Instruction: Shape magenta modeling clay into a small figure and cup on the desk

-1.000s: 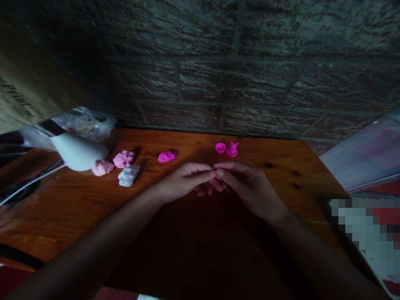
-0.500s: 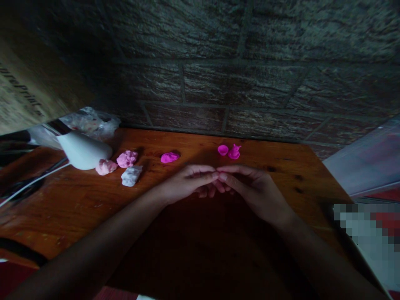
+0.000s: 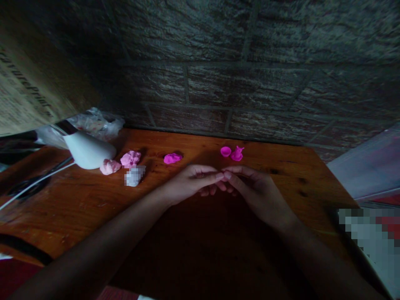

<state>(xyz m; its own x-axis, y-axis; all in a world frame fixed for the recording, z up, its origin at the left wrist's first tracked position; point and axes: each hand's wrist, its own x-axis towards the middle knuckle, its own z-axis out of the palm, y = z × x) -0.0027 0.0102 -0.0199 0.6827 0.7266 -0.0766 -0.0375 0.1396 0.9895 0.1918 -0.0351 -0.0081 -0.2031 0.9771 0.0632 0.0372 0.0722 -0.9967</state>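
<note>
Above the wooden table, my left hand [image 3: 195, 182] and my right hand [image 3: 254, 189] meet at the fingertips, thumbs and forefingers pinched together. Whatever lies between them is too small or hidden to make out. Just beyond the hands stand a small magenta clay cup [image 3: 225, 151] and a magenta clay figure [image 3: 237, 153] with thin points on top. A magenta clay lump [image 3: 172, 158] lies beyond my left hand. Farther left are two pale pink clay lumps [image 3: 130, 158] and a whitish lump [image 3: 135, 176], partly blurred by pixels.
A white lamp-like base [image 3: 89, 152] stands at left beneath a printed brown shade [image 3: 37, 83], with a clear plastic bag [image 3: 103, 123] behind. A white cable [image 3: 37, 183] crosses the wooden table [image 3: 78, 212]. A stone-patterned wall [image 3: 206, 83] rises behind; a pale panel [image 3: 368, 162] stands at right.
The view has shifted slightly, so everything appears a little farther right and lower. Both hands keep their fingertips together, with hardly any motion of the fingers.
</note>
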